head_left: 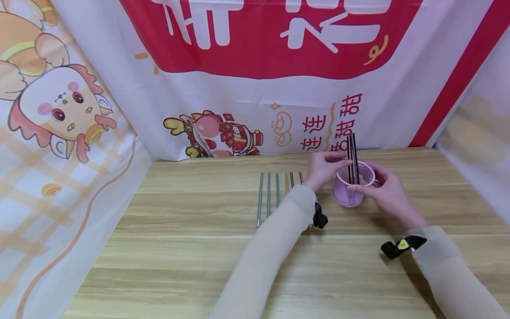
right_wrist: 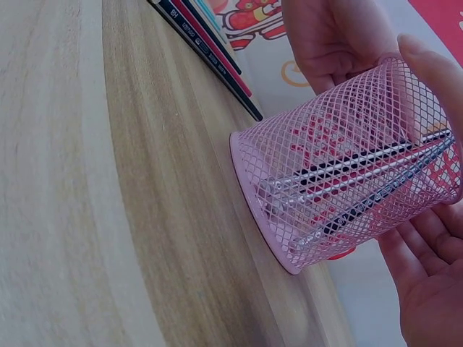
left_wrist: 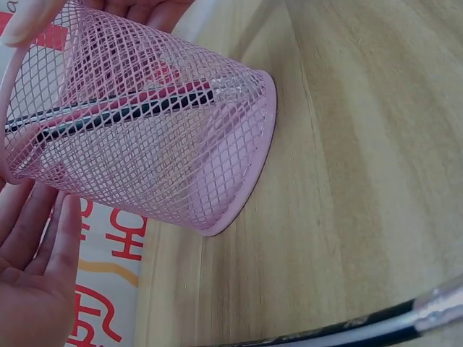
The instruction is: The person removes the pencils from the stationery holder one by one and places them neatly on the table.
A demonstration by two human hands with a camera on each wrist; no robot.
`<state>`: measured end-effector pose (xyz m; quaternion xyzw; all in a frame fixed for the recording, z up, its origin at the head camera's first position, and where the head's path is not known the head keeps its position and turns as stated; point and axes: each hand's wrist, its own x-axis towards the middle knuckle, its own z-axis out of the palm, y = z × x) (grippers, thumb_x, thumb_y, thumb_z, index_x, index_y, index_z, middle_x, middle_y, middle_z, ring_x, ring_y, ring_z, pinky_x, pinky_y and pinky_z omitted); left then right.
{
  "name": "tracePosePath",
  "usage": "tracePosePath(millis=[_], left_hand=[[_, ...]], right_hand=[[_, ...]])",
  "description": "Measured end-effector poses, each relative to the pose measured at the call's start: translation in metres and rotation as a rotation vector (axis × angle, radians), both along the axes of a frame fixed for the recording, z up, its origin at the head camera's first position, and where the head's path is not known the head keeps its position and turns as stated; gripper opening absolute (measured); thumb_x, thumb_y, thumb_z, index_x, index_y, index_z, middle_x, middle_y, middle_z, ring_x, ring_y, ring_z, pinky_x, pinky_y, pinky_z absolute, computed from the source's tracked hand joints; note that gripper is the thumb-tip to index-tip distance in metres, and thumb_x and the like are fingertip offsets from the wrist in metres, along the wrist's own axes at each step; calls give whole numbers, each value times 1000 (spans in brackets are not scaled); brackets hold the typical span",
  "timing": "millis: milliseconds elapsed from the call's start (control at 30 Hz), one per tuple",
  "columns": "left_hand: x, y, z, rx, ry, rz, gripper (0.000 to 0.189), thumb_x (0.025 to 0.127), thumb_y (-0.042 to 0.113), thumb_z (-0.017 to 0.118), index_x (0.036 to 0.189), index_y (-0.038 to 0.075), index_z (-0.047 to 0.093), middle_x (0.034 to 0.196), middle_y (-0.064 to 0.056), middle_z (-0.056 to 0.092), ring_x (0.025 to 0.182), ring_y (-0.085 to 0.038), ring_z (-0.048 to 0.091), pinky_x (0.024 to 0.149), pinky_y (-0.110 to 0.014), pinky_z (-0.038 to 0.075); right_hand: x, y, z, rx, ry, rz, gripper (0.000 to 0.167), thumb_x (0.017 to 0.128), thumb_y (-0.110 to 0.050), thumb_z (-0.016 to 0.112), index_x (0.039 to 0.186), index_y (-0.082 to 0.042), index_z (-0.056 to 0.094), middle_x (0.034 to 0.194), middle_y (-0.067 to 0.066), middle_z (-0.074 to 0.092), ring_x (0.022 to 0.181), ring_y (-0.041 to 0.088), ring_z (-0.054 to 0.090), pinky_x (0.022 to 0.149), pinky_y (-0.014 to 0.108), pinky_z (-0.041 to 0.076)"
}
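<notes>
A pink mesh pencil cup stands on the table at the right, with several dark pencils upright inside it. My left hand is at the cup's left rim and pinches the pencils' upper part between thumb and finger. On the cup's other side my right hand grips its wall, the thumb lying across the near rim. Through the mesh the pencil ends show near the cup's bottom. How many of the pencils the left fingers hold is hidden.
Left of the cup a row of pencils lies on the wooden table: blue-green ones at the left, a black pencil and others partly under my left forearm. A printed cloth hangs behind the table.
</notes>
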<state>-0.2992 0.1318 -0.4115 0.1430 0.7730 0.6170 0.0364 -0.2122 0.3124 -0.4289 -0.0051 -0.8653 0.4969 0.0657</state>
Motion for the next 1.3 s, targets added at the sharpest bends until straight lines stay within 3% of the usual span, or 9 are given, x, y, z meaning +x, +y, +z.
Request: tracePosePath(millis=[433,933,1133,1300], left_hand=[[2,7,2,-57,68,9,24,86,26,84,109,20,79,101,12,75,87,5,64,80,-12,52],[3,6,8,129,40,68,21,86,15,84,106,12,79,89,10,74,80,0,67,73,-15,57],[-1,5,10,204,54,69,21,86,11,83,107,9,79,88,8,75,80,-1,68,72,-17,58],[-3,2,15,303,20,60,22,87,8,82,108,6,77,90,4,75,78,-6,71,72,-20,60]], right_hand=[[1,1,0,-7,-11,16,86,88,-39,82,157,-12,38,148,16,49,126,30,50,85,5,43],[1,-1,0,-22,25,12,85,86,-38,84,154,-11,42,145,16,52,123,28,52,84,4,44],[-1,-2,-1,-48,65,13,80,86,-32,86,151,-8,46,142,15,55,123,28,54,88,5,45],[-2,-3,-1,-58,77,14,79,85,-30,86,150,-8,48,141,15,56,121,25,55,89,6,46]])
